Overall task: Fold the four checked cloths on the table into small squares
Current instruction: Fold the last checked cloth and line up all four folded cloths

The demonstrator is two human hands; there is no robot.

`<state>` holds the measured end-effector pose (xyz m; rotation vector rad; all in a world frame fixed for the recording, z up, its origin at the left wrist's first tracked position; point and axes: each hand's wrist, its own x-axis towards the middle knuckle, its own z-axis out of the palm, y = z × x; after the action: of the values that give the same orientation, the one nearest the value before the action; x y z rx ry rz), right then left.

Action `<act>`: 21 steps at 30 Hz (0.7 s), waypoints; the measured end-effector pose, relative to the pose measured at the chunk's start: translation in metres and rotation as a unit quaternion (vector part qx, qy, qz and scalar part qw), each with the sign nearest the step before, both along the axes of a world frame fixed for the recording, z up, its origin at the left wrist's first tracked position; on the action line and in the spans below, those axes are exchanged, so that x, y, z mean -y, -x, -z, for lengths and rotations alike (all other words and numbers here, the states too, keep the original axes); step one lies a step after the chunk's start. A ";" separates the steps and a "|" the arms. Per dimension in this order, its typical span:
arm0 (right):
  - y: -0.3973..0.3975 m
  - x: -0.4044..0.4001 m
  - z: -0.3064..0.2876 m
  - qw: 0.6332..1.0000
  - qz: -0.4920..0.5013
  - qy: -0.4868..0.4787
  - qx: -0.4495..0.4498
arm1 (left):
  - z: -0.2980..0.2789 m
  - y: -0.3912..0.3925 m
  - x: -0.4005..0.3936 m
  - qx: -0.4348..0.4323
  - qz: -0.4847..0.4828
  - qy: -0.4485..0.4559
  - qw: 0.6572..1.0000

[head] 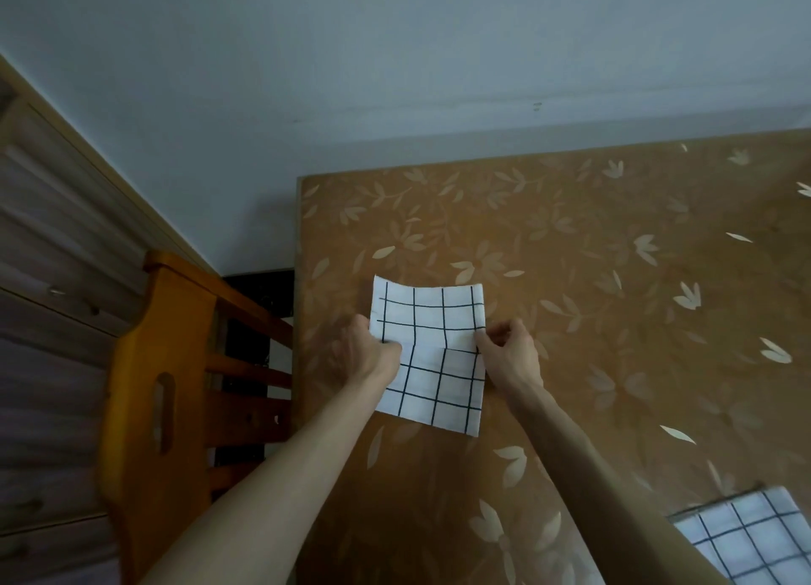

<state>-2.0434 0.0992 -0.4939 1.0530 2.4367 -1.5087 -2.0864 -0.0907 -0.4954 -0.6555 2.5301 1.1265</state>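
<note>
The cloth [432, 356] is thin white woven fabric with a dark printed grid, matt and soft, creased across its middle. A second cloth [746, 540] at the near right looks the same. The tabletop [592, 286] wears a smooth brown covering with pale leaf prints and a faint sheen. The chair [175, 365] on the left is orange varnished wood, glossy. The far wall [395, 79] is matt painted plaster. The floor [44, 321] shows grey wood-grain planks.

Cloth [432, 356] on table [614, 242] — chair [175, 365] left, second cloth [750, 540] near-right.
</note>
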 end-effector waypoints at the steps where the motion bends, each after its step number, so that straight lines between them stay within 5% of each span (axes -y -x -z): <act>1: 0.000 -0.002 -0.001 1.000 0.003 0.003 -0.002 | -0.002 -0.002 0.001 -0.010 -0.010 -0.021 1.000; 9: 0.001 -0.015 -0.020 0.984 0.019 0.166 -0.069 | -0.027 -0.010 0.007 -0.043 -0.051 -0.231 0.971; 18: 0.005 -0.029 -0.035 0.925 0.108 0.353 -0.089 | -0.049 -0.019 0.015 -0.075 -0.060 -0.287 0.953; 21: 0.001 -0.032 -0.037 0.935 0.076 0.334 -0.096 | -0.047 -0.020 0.015 -0.077 -0.031 -0.263 0.961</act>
<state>-2.0447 0.1316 -0.4566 0.9808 1.7095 -2.3382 -2.0666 -0.1053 -0.4487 -0.5172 2.1809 1.8380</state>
